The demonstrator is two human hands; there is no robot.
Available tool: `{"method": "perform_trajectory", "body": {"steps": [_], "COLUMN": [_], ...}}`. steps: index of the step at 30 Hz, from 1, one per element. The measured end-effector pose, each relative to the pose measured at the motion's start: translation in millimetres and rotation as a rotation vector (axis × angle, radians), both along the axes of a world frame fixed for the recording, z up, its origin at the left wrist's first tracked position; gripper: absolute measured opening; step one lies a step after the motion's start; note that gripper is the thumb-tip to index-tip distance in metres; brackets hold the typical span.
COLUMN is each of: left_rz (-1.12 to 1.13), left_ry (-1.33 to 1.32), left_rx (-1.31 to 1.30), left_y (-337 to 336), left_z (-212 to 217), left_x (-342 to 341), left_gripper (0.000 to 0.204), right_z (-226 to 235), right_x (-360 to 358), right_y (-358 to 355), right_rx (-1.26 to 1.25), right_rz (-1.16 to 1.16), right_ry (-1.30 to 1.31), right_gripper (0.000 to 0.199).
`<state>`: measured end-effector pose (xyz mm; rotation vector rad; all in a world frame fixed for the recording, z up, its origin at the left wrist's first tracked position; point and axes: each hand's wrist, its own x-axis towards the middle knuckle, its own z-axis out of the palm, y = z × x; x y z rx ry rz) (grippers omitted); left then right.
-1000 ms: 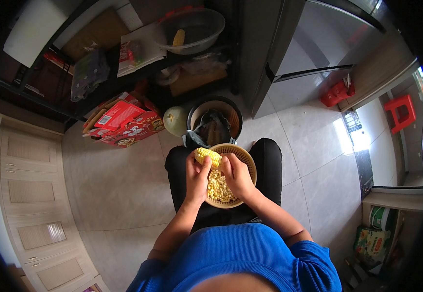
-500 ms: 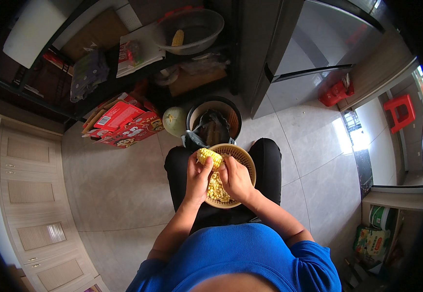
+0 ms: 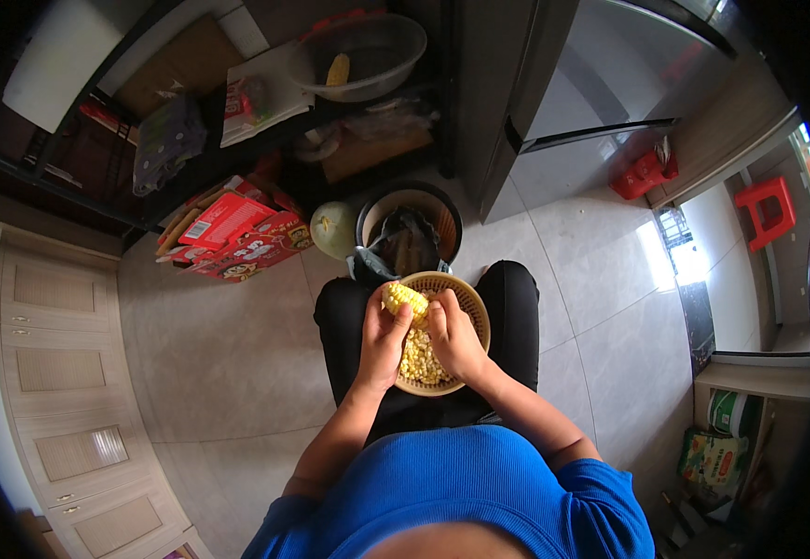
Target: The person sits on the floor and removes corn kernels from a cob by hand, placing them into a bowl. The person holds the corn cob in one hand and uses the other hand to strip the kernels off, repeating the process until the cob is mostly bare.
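Observation:
My left hand (image 3: 384,337) is wrapped round a yellow corn cob (image 3: 405,303), its thumb lying along the near side. At the cob's right end is my right hand (image 3: 456,340), closed, with its thumb and curled fingers against the cob; its fingertips are partly hidden. Both hands are above a tan slotted plastic basket (image 3: 480,312), held between my knees. Loose corn kernels (image 3: 424,359), yellow and pale, cover the basket's bottom.
Just beyond the basket stands a bin (image 3: 454,210) with a dark bag, beside a pale green melon (image 3: 332,230). A red carton (image 3: 247,238) lies to the left. On the shelf, a clear bowl (image 3: 386,79) holds another corn cob (image 3: 338,70). A fridge (image 3: 591,102) stands at right.
The corn cob has tilted, its right end dipping toward me. My right thumb has shifted slightly along it, and both hands stay over the basket.

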<state>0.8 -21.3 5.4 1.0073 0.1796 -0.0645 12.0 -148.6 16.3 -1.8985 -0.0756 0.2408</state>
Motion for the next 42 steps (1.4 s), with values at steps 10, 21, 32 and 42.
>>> {"method": "perform_trajectory", "body": {"steps": [10,21,32,42], "left_rz": [-0.015,0.022,0.011,-0.139], "left_ry": [0.05,0.159,0.123,0.219], "left_rx": [-0.019,0.074,0.242,-0.113], "left_y": [7,8,7,20], "left_z": [-3,9,-5,2], "left_x": [5,7,5,5], "left_gripper": [0.036,0.039,0.045,0.045], "right_z": [1,29,18,2], "right_x": [-4,15,15,13], "right_y": [-3,-17,-16,-25], "right_rx": [0.093,-0.053,-0.006,0.097], "right_rz": [-0.014,0.177,0.18,0.032], "right_ry": [-0.155,-0.296,-0.188,-0.033], "right_gripper": [0.021,0.027,0.027,0.016]}}
